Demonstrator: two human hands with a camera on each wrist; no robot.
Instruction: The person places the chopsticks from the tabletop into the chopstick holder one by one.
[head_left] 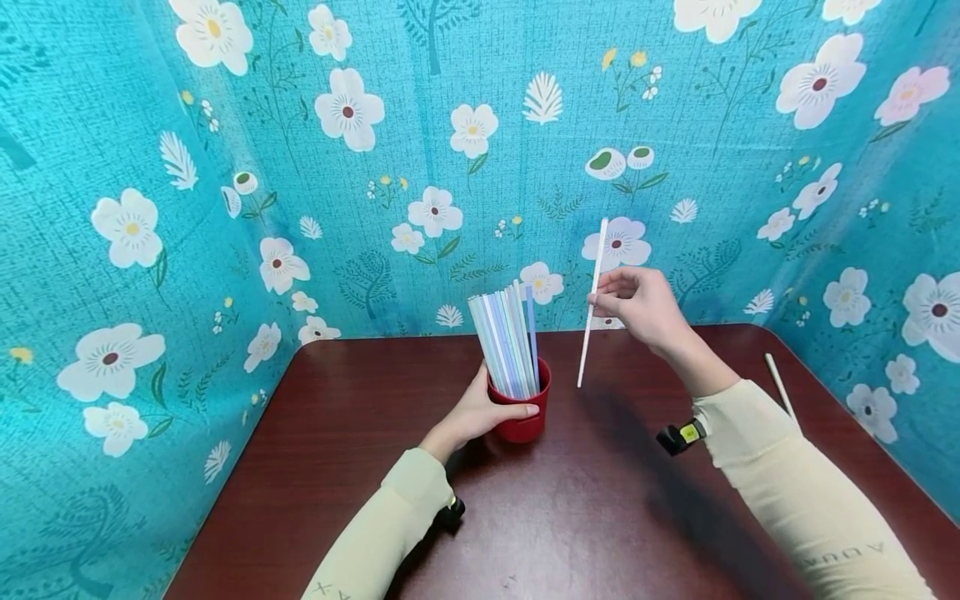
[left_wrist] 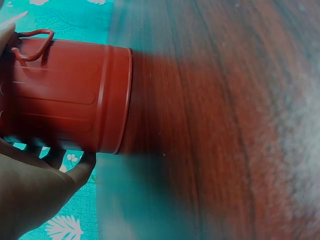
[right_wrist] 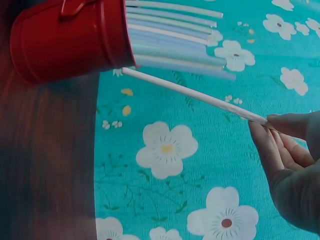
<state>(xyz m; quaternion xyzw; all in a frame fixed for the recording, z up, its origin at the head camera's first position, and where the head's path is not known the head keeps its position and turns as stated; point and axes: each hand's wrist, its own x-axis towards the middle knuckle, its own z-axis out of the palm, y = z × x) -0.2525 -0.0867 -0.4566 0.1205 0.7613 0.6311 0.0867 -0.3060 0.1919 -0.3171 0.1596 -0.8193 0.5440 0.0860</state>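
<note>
A small red metal bucket [head_left: 519, 431] stands on the table, filled with a bundle of pale blue, green and white straws [head_left: 502, 342] that lean left. One bluer straw [head_left: 532, 321] stands a little apart at the bundle's right. My left hand [head_left: 476, 410] grips the bucket, thumb across its front; the left wrist view shows fingers under the bucket's side [left_wrist: 70, 90] and its wire handle [left_wrist: 37, 47]. To the right, my right hand [head_left: 641, 307] pinches a white straw [head_left: 587, 340] between thumb and fingertips. That straw hangs nearly upright in the air, apart from the bucket.
A pale straw-like stick [head_left: 780, 382] lies at the table's right side, partly hidden by the right sleeve. The dark red-brown wooden table [head_left: 337, 425] reaches back to a turquoise flowered cloth [head_left: 420, 100], which also hangs on both sides.
</note>
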